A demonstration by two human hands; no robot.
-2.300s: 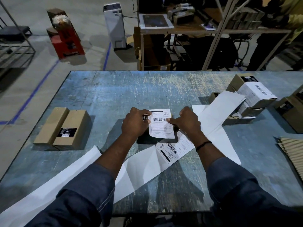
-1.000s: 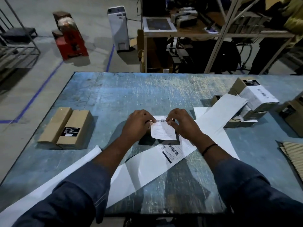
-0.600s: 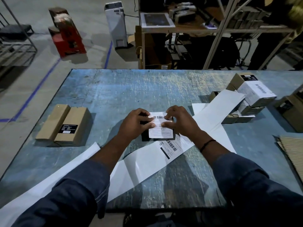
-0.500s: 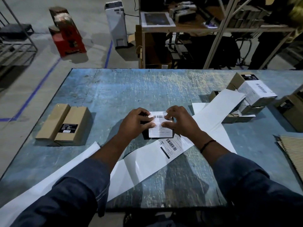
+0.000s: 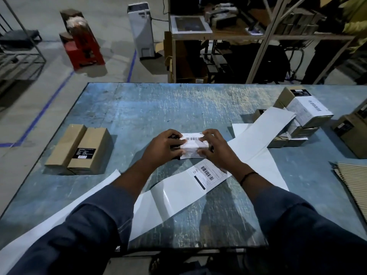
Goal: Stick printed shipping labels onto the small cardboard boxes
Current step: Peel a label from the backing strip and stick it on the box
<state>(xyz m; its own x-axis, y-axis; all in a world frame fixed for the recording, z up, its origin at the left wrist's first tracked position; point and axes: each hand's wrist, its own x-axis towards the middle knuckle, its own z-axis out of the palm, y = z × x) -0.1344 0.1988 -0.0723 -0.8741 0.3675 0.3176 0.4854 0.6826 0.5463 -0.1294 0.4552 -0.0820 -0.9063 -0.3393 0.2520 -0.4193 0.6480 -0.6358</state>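
Whereas a couple of seconds ago the shipping label hung as a loose sheet between my fingertips, it now lies folded over the top and near face of the small cardboard box at the centre of the frame. My left hand curls round the box's dark left end with its thumb on the paper, and my right hand curls over the right end, pressing the label down. By my reckoning this box is as good as done and needs only a last rub along the edges. Left of centre, a pair of plain brown boxes lies side by side on the blue table, unlabelled. Below my hands, the next label waits on the white backing strip. At the upper right sits the stack of labelled boxes. Every box is closed, so I cannot tell what any of them holds.
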